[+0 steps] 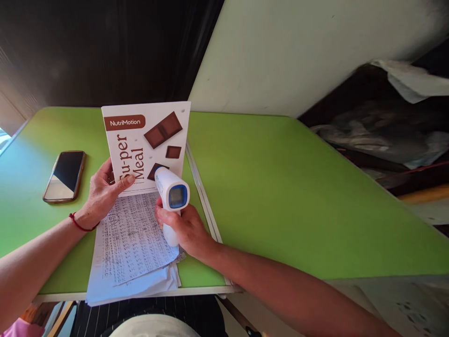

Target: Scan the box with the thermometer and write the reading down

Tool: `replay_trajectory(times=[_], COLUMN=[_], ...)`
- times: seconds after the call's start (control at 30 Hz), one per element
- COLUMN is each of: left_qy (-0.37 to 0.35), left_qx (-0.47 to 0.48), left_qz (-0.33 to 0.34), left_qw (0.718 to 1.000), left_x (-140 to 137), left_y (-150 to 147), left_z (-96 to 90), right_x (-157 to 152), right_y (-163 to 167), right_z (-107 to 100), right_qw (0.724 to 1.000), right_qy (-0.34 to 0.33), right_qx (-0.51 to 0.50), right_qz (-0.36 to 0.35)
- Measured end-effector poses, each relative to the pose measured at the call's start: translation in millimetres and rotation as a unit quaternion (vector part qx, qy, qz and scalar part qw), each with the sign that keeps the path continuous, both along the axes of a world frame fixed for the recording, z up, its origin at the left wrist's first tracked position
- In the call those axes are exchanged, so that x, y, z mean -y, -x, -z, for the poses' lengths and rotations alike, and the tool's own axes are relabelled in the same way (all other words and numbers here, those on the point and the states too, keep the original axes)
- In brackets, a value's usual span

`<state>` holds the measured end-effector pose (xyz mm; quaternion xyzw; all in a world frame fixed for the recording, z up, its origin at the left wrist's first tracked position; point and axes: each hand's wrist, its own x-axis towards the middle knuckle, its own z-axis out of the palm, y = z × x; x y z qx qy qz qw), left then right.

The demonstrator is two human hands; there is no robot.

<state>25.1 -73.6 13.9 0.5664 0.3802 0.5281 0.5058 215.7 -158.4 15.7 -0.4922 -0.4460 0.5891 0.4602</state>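
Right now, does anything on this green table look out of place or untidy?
Mostly one thing: the stack of handwritten papers lies skewed and fanned out, its lower edge hanging over the table front. The left hand holds the NutriMotion box upright; the right hand points a thermometer at it. The phone lies flat.

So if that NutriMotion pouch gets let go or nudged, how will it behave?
The NutriMotion pouch stands upright only with the left hand steadying its lower edge, so it would probably tip once released. It looks flat and thin, likely light and somewhat bendy. Its base rests on loose handwritten papers, so a push may slide it along with them.
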Motion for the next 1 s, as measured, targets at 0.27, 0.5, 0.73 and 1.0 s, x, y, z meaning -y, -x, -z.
replay_trajectory(times=[0.27,0.5,0.73,1.0], left_qy=[0.005,0.004,-0.001,-0.012], left_qx=[0.001,0.003,0.004,0.009], left_qz=[-0.007,-0.004,-0.001,-0.001], left_qw=[1.0,1.0,1.0,1.0], left_x=[0.9,0.6,-0.5,-0.5], left_y=[-0.4,-0.8,-1.2,-1.9], left_z=[-0.4,-0.3,0.4,-1.0], right_x=[1.6,2.0,2.3,0.3], right_y=[1.5,1.0,0.7,0.8], right_z=[1.6,3.2,1.7,0.9], right_qw=[1.0,1.0,1.0,1.0], right_qy=[0.004,-0.005,-0.004,-0.016], right_qx=[-0.006,-0.002,0.006,-0.006], right_qz=[-0.001,-0.016,-0.017,-0.019])
